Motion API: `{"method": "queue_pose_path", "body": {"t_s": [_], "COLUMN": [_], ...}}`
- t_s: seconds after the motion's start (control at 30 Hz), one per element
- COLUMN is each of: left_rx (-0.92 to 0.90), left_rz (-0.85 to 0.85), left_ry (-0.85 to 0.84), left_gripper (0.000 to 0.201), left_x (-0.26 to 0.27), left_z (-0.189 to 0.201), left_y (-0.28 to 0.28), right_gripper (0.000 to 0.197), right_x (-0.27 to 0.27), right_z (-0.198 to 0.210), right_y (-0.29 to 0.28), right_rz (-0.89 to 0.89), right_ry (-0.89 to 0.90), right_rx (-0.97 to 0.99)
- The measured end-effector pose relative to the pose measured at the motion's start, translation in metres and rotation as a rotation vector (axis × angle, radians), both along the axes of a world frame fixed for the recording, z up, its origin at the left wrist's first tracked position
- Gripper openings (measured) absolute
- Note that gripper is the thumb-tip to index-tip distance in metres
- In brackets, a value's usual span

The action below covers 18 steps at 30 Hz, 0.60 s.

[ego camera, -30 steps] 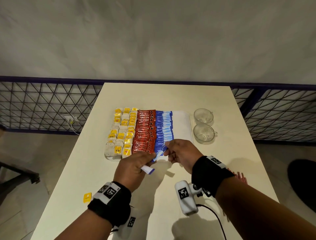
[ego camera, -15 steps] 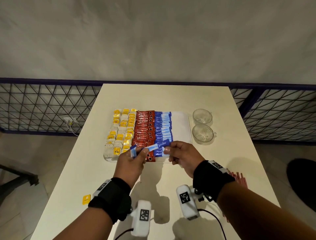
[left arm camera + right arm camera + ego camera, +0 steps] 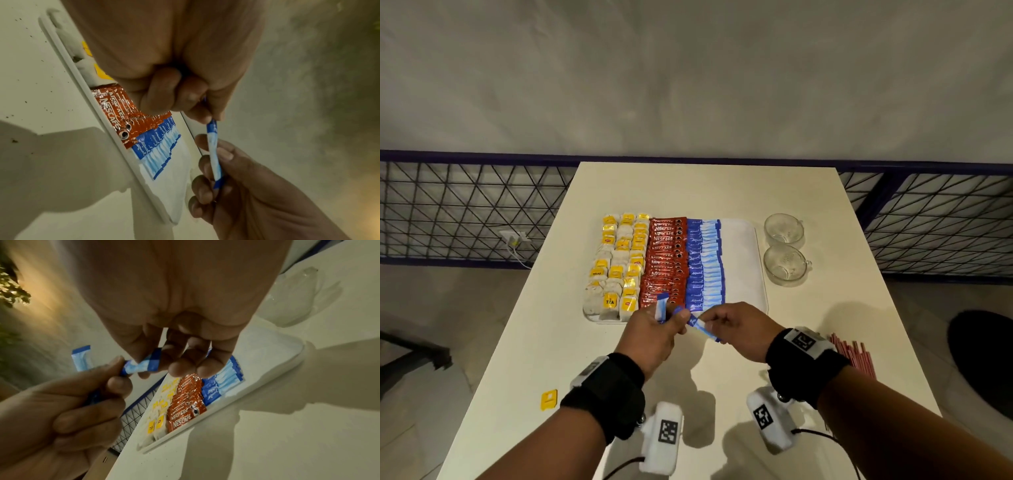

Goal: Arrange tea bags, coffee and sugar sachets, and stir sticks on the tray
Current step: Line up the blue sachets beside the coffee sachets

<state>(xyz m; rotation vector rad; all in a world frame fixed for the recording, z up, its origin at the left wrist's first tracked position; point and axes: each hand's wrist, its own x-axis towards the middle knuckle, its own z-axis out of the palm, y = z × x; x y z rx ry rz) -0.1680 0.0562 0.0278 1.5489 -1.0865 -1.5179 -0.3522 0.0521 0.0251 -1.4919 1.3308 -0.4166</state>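
The blue sugar sachet [image 3: 703, 329], pinched between left hand [image 3: 654, 334] and right hand [image 3: 743, 330] just off the tray's [image 3: 756, 274] near edge, should release leftward, then lie flat continuing the blue row [image 3: 705, 263], the left grip retaining its spare sachet [image 3: 661, 307].

A bare refreshment corner: a pale counter [image 3: 705, 192] against a plain grey wall [image 3: 688, 85], with metal lattice railing [image 3: 465, 212] behind.
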Motion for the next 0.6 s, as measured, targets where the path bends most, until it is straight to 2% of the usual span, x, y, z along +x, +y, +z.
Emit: {"method": "queue_pose_path", "body": {"t_s": [0.07,0.17,0.27,0.37,0.47,0.6], "left_rx": [0.03,0.054,0.071,0.08,0.089,0.113], "left_rz": [0.034,0.088,0.108,0.125,0.135,0.159], "left_ry": [-0.002,0.008,-0.037,-0.103,-0.182,-0.22], "left_gripper": [0.019,0.016,0.015,0.013,0.014,0.015], "left_x": [0.0,0.001,0.01,0.028,0.048,0.066], "left_z": [-0.004,-0.012,-0.018,-0.023,-0.029,-0.035], "left_y": [0.0,0.003,0.006,0.007,0.01,0.014], "right_gripper": [0.009,0.018,0.011,0.013,0.015,0.017], "right_x": [-0.002,-0.006,-0.016,-0.03,-0.032,-0.025], "right_z": [-0.002,-0.01,-0.023,-0.04,-0.054,-0.066], "right_y": [0.0,-0.005,-0.018,-0.032,-0.043,-0.053], "right_rz": [-0.04,-0.064,-0.104,-0.146,-0.099,-0.035], "right_ry": [-0.022,0.042,0.241,0.419,0.532,0.559], "right_rx": [0.02,0.012,-0.099,-0.135,-0.102,-0.079]}}
